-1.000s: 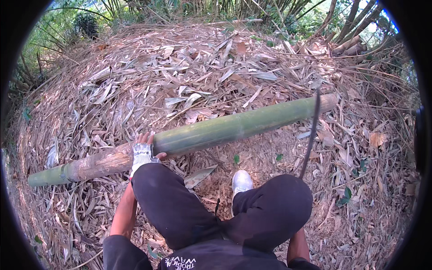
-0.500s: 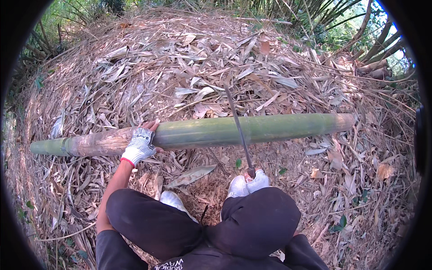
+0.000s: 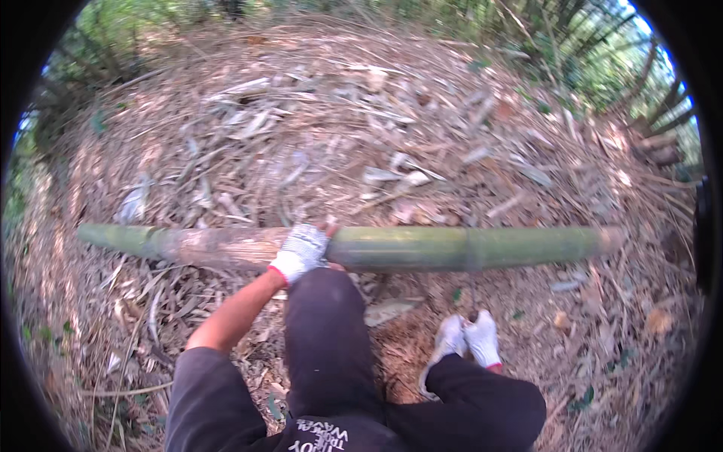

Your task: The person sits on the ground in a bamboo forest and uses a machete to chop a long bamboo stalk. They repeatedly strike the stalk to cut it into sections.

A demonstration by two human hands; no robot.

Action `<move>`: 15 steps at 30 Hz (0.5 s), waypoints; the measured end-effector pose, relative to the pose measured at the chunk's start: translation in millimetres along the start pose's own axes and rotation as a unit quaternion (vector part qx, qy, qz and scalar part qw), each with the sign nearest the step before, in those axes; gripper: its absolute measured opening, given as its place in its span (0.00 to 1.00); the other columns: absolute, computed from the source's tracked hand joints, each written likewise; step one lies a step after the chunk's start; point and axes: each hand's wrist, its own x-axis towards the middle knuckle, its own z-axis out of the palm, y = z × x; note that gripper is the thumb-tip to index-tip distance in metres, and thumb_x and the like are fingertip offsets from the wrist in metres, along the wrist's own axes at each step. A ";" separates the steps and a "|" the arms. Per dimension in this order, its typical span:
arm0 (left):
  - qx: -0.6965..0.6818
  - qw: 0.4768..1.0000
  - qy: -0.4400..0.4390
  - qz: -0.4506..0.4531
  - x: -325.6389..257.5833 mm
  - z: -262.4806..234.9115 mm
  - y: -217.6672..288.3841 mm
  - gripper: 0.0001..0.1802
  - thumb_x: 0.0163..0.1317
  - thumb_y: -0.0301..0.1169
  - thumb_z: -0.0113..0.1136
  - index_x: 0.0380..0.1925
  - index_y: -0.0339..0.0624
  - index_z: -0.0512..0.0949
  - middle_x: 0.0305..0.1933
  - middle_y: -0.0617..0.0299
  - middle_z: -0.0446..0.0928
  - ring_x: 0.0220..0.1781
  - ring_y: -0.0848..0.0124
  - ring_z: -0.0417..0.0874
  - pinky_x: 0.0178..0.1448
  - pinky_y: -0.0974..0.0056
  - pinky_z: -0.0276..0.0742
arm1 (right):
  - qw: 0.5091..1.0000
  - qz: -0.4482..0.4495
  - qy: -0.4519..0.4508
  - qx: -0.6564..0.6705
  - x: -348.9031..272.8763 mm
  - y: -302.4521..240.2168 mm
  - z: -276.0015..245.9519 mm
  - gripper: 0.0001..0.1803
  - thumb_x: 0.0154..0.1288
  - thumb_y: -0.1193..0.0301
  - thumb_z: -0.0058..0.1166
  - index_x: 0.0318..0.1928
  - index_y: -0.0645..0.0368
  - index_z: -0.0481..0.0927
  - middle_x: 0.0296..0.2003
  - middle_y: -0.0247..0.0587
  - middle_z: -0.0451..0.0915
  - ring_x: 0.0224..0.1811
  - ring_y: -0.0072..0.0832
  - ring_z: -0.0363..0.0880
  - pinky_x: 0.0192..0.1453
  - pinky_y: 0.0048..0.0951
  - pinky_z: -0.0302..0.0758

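Observation:
A thick green bamboo pole [image 3: 407, 247] lies crosswise in front of me, with a brown, papery stretch left of its middle. My left hand [image 3: 301, 250], in a white knit glove with a red cuff, is closed over the pole, its bare fingertips on the far side. Nearer to me and to the right, my right hand [image 3: 483, 339], gloved alike, is closed beside my right shoe. It grips what looks like a hand saw [image 3: 473, 300], whose thin dark blade is seen edge-on and mostly lost in blur.
Dry bamboo leaves and sheaths [image 3: 407, 169] cover the ground all around. My left knee [image 3: 327, 301] comes up close to the pole; my right shoe [image 3: 446, 346] stands beside reddish-brown crumbs [image 3: 403, 346]. Bamboo stems [image 3: 663, 113] rise at the far right.
My left knee has swung up against the pole by my left hand, and my right knee has dropped outward. The view has shifted; the blade, plain across the pole before, is now blurred.

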 end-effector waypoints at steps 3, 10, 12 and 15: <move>-0.082 0.995 -0.026 -0.042 -3.1 -30.2 5.8 0.52 0.51 0.68 0.58 0.65 0.37 0.66 0.59 0.34 0.71 0.63 0.44 0.72 0.66 0.48 0.66 | 0.991 -0.092 0.067 0.071 12.4 18.6 32.4 0.10 0.54 0.75 0.58 0.36 0.68 0.77 0.30 0.54 0.82 0.30 0.43 0.80 0.37 0.43 0.74; -0.119 0.992 0.021 -0.035 -26.1 -0.8 -9.8 0.53 0.47 0.63 0.65 0.63 0.33 0.68 0.51 0.35 0.75 0.57 0.43 0.75 0.61 0.46 0.68 | 0.987 -0.062 0.114 0.095 -18.4 -23.2 47.4 0.16 0.62 0.64 0.56 0.38 0.67 0.80 0.30 0.54 0.81 0.30 0.45 0.77 0.36 0.43 0.73; -0.142 0.989 0.021 -0.033 -20.1 2.0 -9.3 0.52 0.48 0.65 0.63 0.62 0.32 0.69 0.53 0.35 0.74 0.57 0.43 0.75 0.61 0.47 0.68 | 0.986 -0.072 0.144 0.046 -21.7 -18.3 47.6 0.16 0.61 0.63 0.57 0.38 0.67 0.80 0.30 0.56 0.81 0.31 0.47 0.77 0.37 0.45 0.73; -0.103 0.977 0.184 -0.011 7.0 40.5 -3.3 0.32 0.51 0.57 0.61 0.40 0.38 0.82 0.40 0.46 0.81 0.45 0.51 0.82 0.51 0.50 0.73 | 0.981 -0.082 0.175 -0.013 -18.0 10.4 51.7 0.17 0.59 0.62 0.58 0.39 0.66 0.81 0.31 0.59 0.81 0.32 0.52 0.78 0.38 0.47 0.74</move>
